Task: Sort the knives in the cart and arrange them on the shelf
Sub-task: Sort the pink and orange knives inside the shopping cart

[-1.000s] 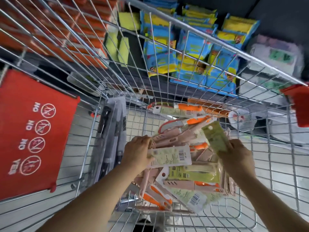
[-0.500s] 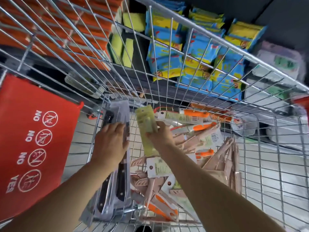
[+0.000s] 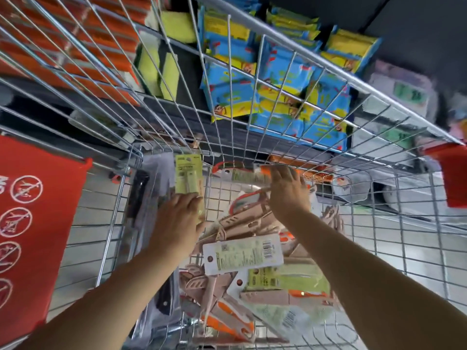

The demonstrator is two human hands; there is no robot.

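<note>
Since 0.5 s ago: green knife pack [image 3: 188,175] has passed from the right hand [image 3: 288,192] to the left hand [image 3: 177,221]. The left hand has come off the black-handled knife packs [image 3: 140,195] along the left wall of the cart [image 3: 328,69]. The right hand has gone to the far end of the basket.

Grip, left: holds the lower end of the green pack, which stands with its long axis near-to-far, just right of the black-handled packs.

Grip, right: fingers spread and fairly straight, laid on the orange-handled knife pack [image 3: 242,174]; no closure visible (fingertips blurred, contact looks likely).

Key relation: the orange-handled pack lies against the far wall, long axis left-to-right, directly under the right fingertips. The right hand is nearer; the left is occupied. Judgement: the next grasp needs those fingers to close across the pack's short width.

Pink knife pile [image 3: 250,223] lies loose mid-basket, on the near side of that hand.
</note>
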